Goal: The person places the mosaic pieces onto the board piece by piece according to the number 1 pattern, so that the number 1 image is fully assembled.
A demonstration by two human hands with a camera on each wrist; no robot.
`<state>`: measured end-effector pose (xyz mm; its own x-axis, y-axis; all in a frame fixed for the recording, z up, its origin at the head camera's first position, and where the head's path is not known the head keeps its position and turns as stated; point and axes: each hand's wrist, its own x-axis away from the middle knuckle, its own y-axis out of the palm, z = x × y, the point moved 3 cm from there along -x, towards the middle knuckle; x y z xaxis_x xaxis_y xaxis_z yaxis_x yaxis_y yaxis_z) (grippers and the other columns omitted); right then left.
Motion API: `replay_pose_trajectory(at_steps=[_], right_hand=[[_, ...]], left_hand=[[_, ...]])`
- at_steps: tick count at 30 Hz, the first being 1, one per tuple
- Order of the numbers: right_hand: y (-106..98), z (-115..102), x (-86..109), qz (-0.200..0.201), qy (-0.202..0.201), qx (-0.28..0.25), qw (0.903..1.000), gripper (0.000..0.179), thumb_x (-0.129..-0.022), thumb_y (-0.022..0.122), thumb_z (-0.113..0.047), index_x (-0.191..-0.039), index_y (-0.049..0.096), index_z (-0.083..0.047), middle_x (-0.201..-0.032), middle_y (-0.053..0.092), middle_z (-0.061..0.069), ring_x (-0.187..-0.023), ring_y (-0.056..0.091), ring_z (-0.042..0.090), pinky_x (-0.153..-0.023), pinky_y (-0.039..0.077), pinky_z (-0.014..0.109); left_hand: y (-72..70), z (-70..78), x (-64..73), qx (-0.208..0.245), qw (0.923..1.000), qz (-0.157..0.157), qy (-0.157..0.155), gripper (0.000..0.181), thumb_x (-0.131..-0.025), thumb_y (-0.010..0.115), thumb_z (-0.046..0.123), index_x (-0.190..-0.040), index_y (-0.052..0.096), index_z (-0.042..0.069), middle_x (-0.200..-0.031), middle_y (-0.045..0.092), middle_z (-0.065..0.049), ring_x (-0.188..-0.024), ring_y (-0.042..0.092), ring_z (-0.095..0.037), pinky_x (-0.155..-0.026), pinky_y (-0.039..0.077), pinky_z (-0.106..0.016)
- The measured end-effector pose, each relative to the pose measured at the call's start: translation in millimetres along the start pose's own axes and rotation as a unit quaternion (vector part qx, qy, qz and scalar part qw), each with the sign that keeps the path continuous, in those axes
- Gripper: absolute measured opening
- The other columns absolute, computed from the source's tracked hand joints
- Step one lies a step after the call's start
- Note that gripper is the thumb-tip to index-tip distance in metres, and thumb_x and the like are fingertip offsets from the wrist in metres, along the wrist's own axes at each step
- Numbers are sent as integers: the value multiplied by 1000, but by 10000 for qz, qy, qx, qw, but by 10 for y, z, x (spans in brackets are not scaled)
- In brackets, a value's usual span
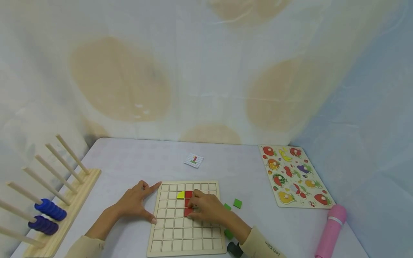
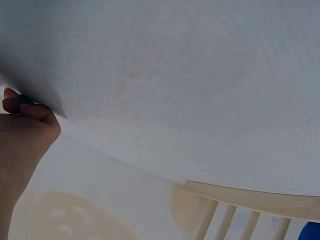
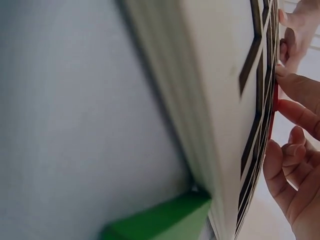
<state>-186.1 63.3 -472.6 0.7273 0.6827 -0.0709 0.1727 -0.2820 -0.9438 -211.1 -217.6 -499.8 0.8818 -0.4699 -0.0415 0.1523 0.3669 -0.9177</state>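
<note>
A wooden grid board [image 1: 167, 234] lies flat on the table. In its upper part sit a yellow piece [image 1: 180, 195] and, right beside it, a column of red square tiles [image 1: 188, 194]. My right hand [image 1: 208, 208] is over the board with bent fingers, thumb and fingertips pinching at the lowest red tile [image 1: 187, 212]. The right wrist view has its fingertips [image 3: 283, 107] right at the red strip, low over the grid. My left hand [image 1: 133, 201] spreads thumb and index finger along the board's left edge, the index fingertip at the top corner.
Green tiles [image 1: 237, 203] lie right of the board, some partly behind my right arm. A small pattern card [image 1: 194, 160] is beyond it. A wooden peg stand [image 1: 77, 200] with blue rings stands left; a fruit puzzle [image 1: 298, 177] and a pink microphone-like object [image 1: 330, 229] lie right.
</note>
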Motion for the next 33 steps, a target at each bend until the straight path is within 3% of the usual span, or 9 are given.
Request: replay_pose_trajectory(at_steps=[8, 15, 24, 33], right_hand=[[-49, 28, 51, 87, 88, 90, 9999, 31, -83, 78, -45, -104, 74, -23, -88, 45, -11, -68, 41, -3, -59, 34, 13], [-129, 192, 203, 255, 388, -648, 9968, 34, -81, 81, -41, -105, 73, -19, -91, 53, -8, -78, 52, 1, -64, 41, 15], [-231, 433, 443, 283, 925, -1380, 9857, 40, -78, 84, -36, -109, 72, -16, -96, 55, -4, -80, 49, 8, -66, 41, 19], [-307, 703, 691, 621, 1244, -1107, 9841, 39, -76, 86, -35, -107, 71, -18, -88, 51, -6, -71, 44, 5, -61, 40, 20]], left_hand=[[48, -17, -8, -18, 10000, -9, -37, 125, -49, 80, 78, -152, 41, 20, -98, 33, 0, -76, 31, -13, -64, 27, -25], [47, -26, -9, -21, 10000, 8, -16, 126, -49, 79, 79, -153, 40, 20, -98, 34, 0, -75, 32, -13, -64, 28, -24], [37, -22, 4, 87, 9999, -57, -81, 126, -50, 80, 78, -153, 39, 20, -98, 34, -1, -77, 31, -14, -65, 27, -26], [37, -33, -10, 83, 9999, -71, -106, 126, -49, 80, 79, -154, 38, 22, -99, 34, -1, -78, 32, -14, -66, 27, -28]])
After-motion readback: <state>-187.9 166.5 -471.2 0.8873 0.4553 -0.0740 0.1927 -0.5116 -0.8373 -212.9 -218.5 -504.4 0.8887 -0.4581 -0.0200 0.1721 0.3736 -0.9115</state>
